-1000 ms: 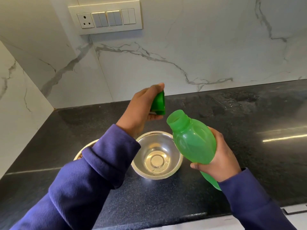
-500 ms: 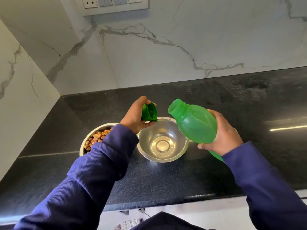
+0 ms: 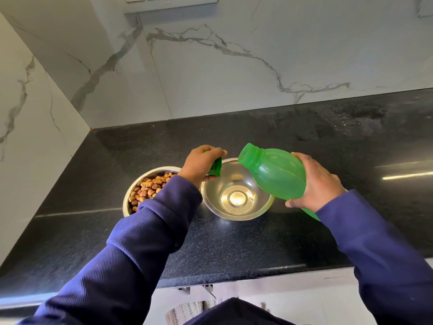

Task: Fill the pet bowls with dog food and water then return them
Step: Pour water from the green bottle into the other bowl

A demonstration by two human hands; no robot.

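Two steel bowls stand side by side on the black counter (image 3: 234, 249). The left bowl (image 3: 133, 191) holds brown dog food and is partly hidden by my left sleeve. The right bowl (image 3: 236, 200) shows a shiny bottom with what looks like a little water. My right hand (image 3: 316, 184) grips an uncapped green plastic bottle (image 3: 274, 172), tilted with its mouth over the right bowl's far rim. My left hand (image 3: 201, 165) holds the green cap (image 3: 216, 167) just above the right bowl's left rim.
White marble walls meet in a corner behind and to the left of the bowls. A switch panel (image 3: 171, 0) sits high on the back wall. A wet patch (image 3: 356, 116) marks the counter at the far right. The counter's front edge runs below my arms.
The bottle has tipped further, its mouth now lower and over the right bowl. My left hand with the cap has dropped toward the bowl's rim. The view has tilted downward.
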